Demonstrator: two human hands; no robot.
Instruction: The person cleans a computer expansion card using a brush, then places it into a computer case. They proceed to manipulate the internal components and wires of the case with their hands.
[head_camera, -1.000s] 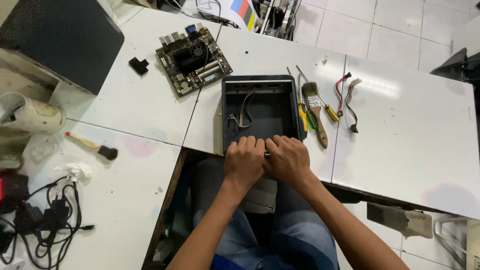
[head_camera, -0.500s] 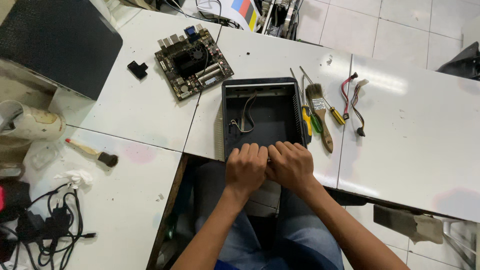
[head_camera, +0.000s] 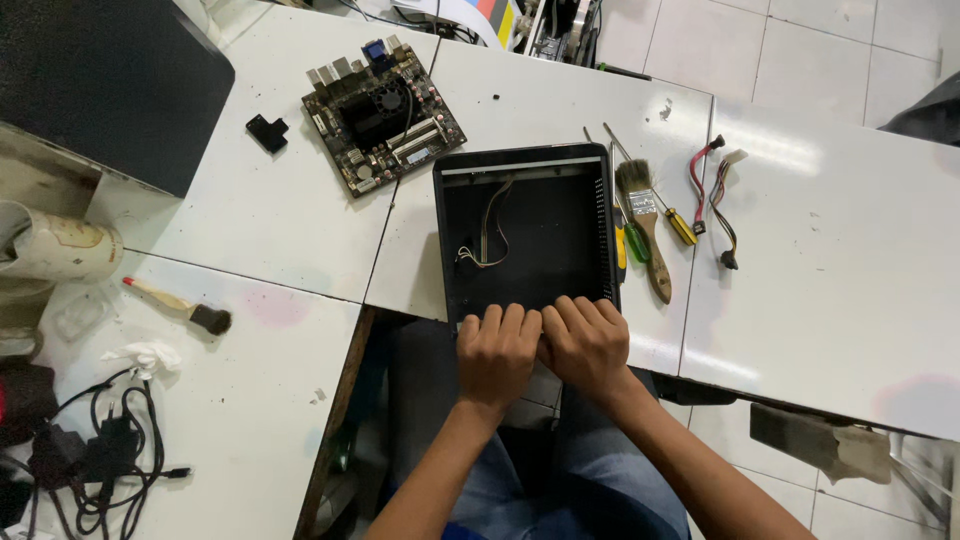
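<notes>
Open black case (head_camera: 525, 235) on white tabletop (head_camera: 830, 260): loose wires (head_camera: 487, 240) inside. Left hand (head_camera: 497, 355), right hand (head_camera: 585, 345), fingers curled over its near edge, gripping. Paintbrush (head_camera: 645, 225) beside.

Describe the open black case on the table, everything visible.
The shallow rectangular black metal case lies flat, lid off, on the white table, its near end at the table's edge. Inside, a thin wire bundle loops near the left wall; the floor looks bare. The left hand and right hand press on its near rim. Screwdrivers lie alongside, right.
</notes>
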